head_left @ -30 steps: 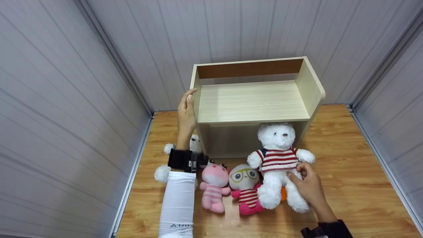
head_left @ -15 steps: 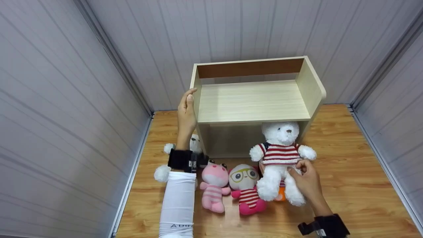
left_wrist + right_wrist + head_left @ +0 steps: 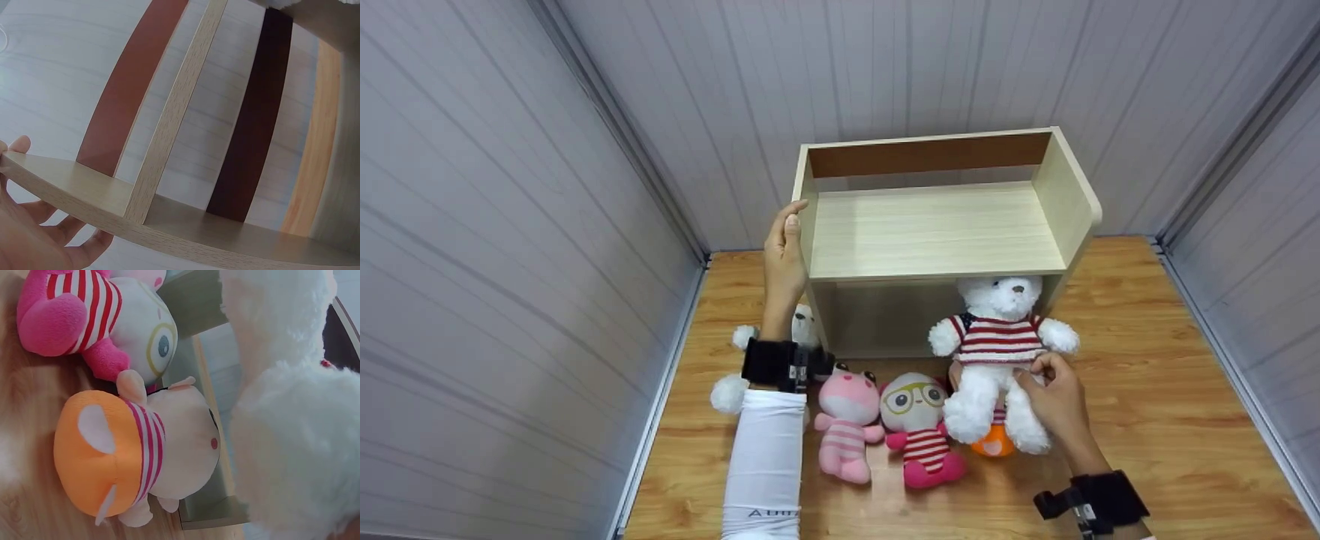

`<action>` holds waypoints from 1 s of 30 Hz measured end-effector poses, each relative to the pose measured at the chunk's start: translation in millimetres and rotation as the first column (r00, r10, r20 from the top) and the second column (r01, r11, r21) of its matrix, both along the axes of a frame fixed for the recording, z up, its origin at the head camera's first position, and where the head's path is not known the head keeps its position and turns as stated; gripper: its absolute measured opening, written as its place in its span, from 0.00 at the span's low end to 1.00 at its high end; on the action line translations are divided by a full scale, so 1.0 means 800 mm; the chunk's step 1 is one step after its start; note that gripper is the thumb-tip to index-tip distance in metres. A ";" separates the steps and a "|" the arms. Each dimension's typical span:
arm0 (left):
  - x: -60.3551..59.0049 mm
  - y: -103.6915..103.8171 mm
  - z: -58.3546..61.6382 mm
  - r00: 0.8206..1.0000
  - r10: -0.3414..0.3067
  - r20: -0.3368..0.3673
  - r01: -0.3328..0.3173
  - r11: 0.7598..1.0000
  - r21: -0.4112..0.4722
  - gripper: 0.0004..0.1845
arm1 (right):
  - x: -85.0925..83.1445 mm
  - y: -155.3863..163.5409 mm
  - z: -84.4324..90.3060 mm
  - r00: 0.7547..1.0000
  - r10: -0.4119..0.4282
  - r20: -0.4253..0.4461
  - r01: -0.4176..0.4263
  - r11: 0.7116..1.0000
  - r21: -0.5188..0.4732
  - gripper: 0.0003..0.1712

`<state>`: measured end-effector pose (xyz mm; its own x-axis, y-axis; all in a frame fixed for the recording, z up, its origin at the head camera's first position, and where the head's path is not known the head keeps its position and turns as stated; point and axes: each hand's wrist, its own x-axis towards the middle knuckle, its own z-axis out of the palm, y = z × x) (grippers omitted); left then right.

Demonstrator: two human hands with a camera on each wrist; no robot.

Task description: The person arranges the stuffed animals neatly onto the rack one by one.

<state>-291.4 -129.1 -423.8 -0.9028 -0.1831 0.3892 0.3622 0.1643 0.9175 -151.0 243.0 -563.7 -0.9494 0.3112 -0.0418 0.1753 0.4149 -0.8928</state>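
Note:
My right hand [image 3: 1057, 401] pinches a white teddy bear [image 3: 1001, 341] in a red-and-white striped sweater, low on its body by one leg. The bear's head reaches under the middle board of a pale wooden shelf [image 3: 937, 229], and the top of the head is hidden. White fur [image 3: 292, 450] fills the right side of the right wrist view. My left hand [image 3: 784, 255] grips the shelf's left side panel [image 3: 62, 180], thumb on the inner face and fingers against the outer one. Behind the bear's legs sits a plush doll in orange pants [image 3: 101, 455].
On the wood floor [image 3: 1170, 390] before the shelf are a pink frog-like plush [image 3: 847, 420] and a plush with yellow glasses [image 3: 919, 416]. Another white plush [image 3: 729, 394] lies left, partly behind my left arm. Panel walls [image 3: 915, 67] enclose the space on three sides.
My right hand has moved the teddy bear back and slightly right, its head passing under the middle board. More of the orange-pants doll shows. My left hand keeps its place.

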 end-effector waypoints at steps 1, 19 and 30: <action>0.000 0.000 0.000 1.000 0.000 0.001 0.000 1.000 0.002 0.21 | -0.002 0.000 0.000 1.000 -0.002 0.001 0.002 1.000 0.000 0.12; 0.003 -0.001 -0.002 1.000 -0.013 -0.028 0.013 1.000 -0.021 0.22 | -0.027 0.005 -0.002 1.000 -0.023 0.003 0.023 1.000 0.019 0.09; 0.003 -0.002 -0.002 1.000 -0.007 -0.017 0.007 1.000 -0.015 0.23 | -0.041 0.008 -0.003 0.999 -0.009 0.040 0.009 1.000 -0.013 0.10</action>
